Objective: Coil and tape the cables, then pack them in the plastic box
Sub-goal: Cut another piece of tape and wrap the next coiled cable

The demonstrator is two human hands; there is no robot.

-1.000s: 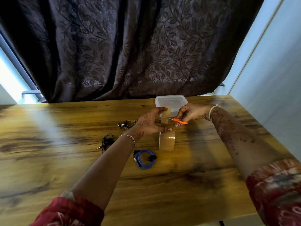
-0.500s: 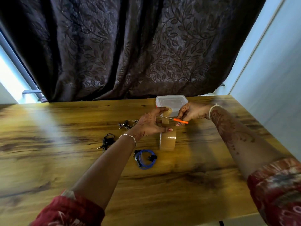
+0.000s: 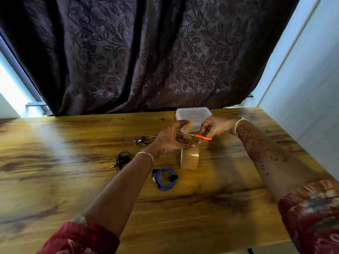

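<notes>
A roll of brown tape stands on edge on the wooden table. My left hand holds a strip of tape pulled up from the roll, stretched between thumb and fingers. My right hand grips small orange-handled scissors, blades against the strip. A coiled blue cable lies in front of the roll. A black earphone cable and a grey one lie to the left. The closed clear plastic box sits behind my hands.
A dark leaf-patterned curtain hangs behind the table's far edge. A pale wall runs along the right side of the table. Bare wood stretches to the left and toward me.
Almost nothing differs: both hands stay at the tape strip, with the scissors held at the same spot.
</notes>
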